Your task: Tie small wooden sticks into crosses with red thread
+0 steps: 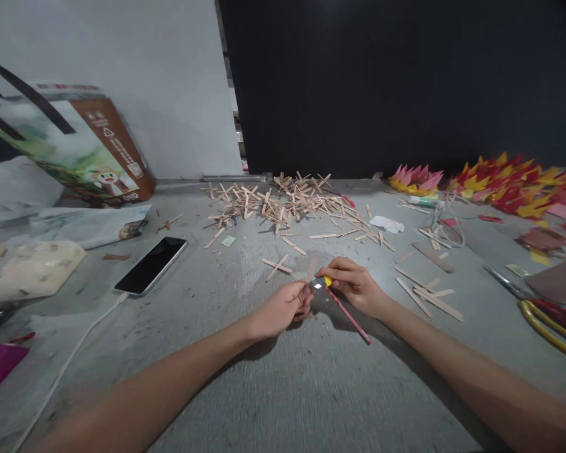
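Note:
My left hand point(283, 307) is curled shut, pinching the near end of a wooden craft stick point(311, 270) on the grey table point(311, 390). My right hand point(356, 284) is closed around a red-handled tool with a yellow part point(349, 313), whose tip meets the stick between my hands. A crossed pair of sticks point(277, 265) lies just beyond my left hand. A big heap of wooden sticks and crosses point(283, 201) lies farther back.
A phone point(151, 265) on a white cable lies at left, near a tilted carton point(82, 151) and plastic bags. Loose sticks point(429, 296), yellow-handled scissors point(542, 314) and red-yellow paper flowers point(514, 182) are at right. A dark wall stands behind.

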Available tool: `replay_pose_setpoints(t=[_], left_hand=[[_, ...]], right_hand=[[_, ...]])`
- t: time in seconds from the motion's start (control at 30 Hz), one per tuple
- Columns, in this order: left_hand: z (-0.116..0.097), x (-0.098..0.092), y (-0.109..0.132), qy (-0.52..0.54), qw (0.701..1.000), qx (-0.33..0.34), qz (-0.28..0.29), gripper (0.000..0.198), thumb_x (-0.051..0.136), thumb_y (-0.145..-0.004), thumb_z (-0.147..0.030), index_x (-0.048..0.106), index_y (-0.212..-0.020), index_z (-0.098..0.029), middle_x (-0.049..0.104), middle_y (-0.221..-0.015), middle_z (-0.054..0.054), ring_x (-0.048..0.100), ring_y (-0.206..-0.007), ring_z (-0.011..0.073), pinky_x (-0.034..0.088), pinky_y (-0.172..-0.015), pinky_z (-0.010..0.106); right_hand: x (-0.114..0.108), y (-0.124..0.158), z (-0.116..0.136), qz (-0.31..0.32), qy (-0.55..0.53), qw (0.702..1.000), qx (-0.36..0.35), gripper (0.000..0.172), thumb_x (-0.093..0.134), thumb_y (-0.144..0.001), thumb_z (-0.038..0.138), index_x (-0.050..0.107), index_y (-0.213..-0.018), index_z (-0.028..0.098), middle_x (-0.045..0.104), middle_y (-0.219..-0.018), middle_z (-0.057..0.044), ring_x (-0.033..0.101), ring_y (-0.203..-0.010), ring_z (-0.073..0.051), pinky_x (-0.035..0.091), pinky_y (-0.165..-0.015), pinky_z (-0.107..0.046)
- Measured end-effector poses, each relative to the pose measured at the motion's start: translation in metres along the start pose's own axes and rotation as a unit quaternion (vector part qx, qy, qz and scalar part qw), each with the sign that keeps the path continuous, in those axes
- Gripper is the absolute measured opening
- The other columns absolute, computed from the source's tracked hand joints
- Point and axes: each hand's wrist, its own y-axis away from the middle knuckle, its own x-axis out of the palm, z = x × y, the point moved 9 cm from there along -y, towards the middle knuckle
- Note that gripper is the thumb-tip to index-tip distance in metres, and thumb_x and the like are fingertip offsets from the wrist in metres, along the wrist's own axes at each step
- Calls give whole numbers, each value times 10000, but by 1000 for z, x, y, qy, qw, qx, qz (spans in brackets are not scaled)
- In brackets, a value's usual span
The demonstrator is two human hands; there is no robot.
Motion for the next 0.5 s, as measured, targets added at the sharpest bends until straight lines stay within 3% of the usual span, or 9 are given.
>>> replay_pose_setpoints(t=[0.5], left_hand=[[1,-1,-1,-2,1000,-7,-5,470,567,-979,-634,388,-804,-237,332,-584,-104,274,-497,80,214,-533,251]], right_hand=[[0,0,0,-7,-7,1000,-1,302,520,-1102,292,751,-1297,290,721,-1009,-89,654,-916,-235,505,-823,-387]])
